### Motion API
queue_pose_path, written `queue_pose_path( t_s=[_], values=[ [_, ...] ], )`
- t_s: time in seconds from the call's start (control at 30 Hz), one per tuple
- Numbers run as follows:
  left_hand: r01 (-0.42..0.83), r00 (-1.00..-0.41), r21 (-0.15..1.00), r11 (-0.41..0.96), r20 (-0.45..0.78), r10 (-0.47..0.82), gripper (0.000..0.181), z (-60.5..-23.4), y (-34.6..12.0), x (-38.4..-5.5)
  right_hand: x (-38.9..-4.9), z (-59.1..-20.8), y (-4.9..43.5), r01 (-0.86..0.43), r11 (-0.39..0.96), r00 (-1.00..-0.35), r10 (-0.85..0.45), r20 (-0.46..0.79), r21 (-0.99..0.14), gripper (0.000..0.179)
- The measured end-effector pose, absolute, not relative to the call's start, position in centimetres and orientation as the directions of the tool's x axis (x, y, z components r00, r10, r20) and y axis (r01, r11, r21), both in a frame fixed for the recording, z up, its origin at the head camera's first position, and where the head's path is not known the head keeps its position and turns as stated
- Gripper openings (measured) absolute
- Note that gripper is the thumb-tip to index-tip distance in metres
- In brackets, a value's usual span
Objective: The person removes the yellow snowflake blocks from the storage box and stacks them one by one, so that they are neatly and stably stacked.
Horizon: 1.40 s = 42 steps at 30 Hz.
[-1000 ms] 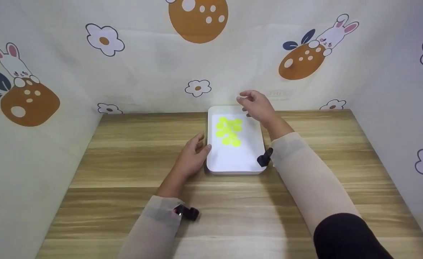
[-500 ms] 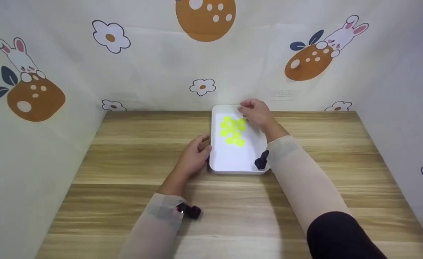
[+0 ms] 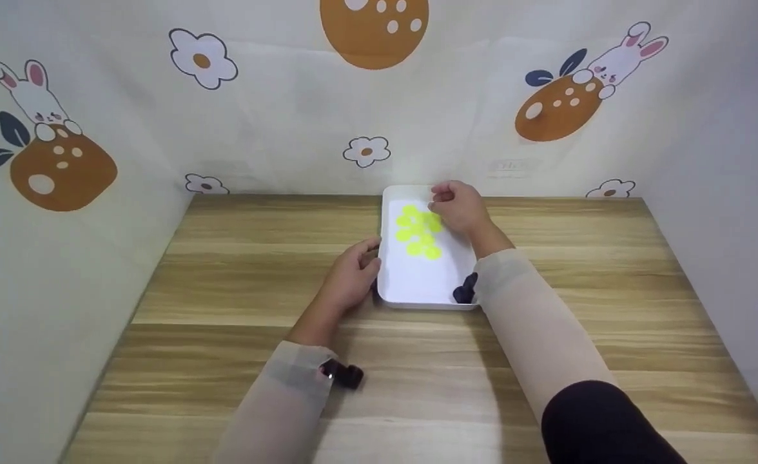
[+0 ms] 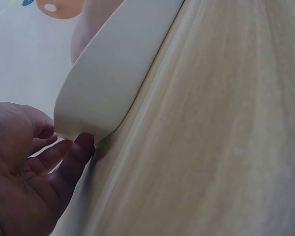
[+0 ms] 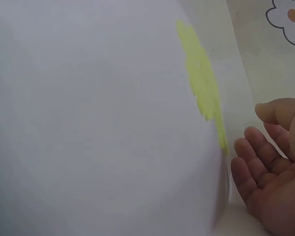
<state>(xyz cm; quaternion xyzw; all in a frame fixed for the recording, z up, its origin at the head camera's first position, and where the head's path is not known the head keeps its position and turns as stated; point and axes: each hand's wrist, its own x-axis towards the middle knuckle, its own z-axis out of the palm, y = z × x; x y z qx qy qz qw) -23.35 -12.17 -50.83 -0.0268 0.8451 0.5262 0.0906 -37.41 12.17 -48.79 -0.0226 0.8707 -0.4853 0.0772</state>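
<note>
A shallow white rectangular tray [image 3: 417, 283] stands on the table by the back wall. On its floor lies a cluster of flat, round, bright yellow pieces [image 3: 417, 235], several of them overlapping. My left hand [image 3: 352, 276] is at the tray's left side, and in the left wrist view its fingertips [image 4: 83, 141] touch the outer wall [image 4: 103, 93]. Over the tray's far right part is my right hand [image 3: 459, 207], fingers loosely bent, covering some of the rim. In the right wrist view its palm [image 5: 282, 196] shows nothing held, close beside the yellow patch [image 5: 201, 73].
The tray rests on a wood-grain table [image 3: 256, 290]. A cloth [image 3: 276, 116] printed with rabbits, oranges and flowers hangs behind and at both sides. Small black cameras [image 3: 347, 376] are strapped to both sleeves.
My right hand has come down and slightly toward me, from above the tray's far edge to over its far right part. The left hand stays at the left side, its fingers closer to the wall.
</note>
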Motion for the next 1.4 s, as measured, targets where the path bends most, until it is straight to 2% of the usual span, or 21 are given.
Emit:
queue_pose_path(
  t_s=[0.3, 0.67, 0.9, 1.13, 1.4],
  values=[
    [-0.144, -0.982, 0.881, 0.451, -0.184, 0.046, 0.049, -50.72, -12.02, -23.56, -37.34, -49.00, 12.41, 0.018, 0.628, -0.986, -0.117, -0.117, -0.778, 0.036],
    [-0.121, -0.985, 0.879, 0.462, -0.162, 0.051, 0.049, -50.79, -12.00, -23.43, -37.46, -48.97, 12.77, 0.039, 0.689, -0.984, -0.102, -0.149, -0.724, 0.054],
    [-0.127, -0.983, 0.897, 0.424, -0.169, 0.064, 0.050, -51.07, -12.03, -23.41, -37.59, -48.94, 12.66, 0.088, 0.682, -0.971, -0.105, -0.216, -0.726, 0.057],
    [-0.107, -0.983, 0.918, 0.381, -0.155, 0.098, 0.051, -51.27, -12.18, -23.27, -37.55, -49.17, 12.61, 0.012, 0.694, -0.973, -0.157, -0.167, -0.720, 0.057],
    [-0.113, -0.984, 0.924, 0.365, -0.156, 0.091, 0.050, -51.19, -12.36, -23.38, -37.75, -49.13, 12.17, 0.032, 0.671, -0.978, -0.133, -0.162, -0.741, 0.056]
  ],
)
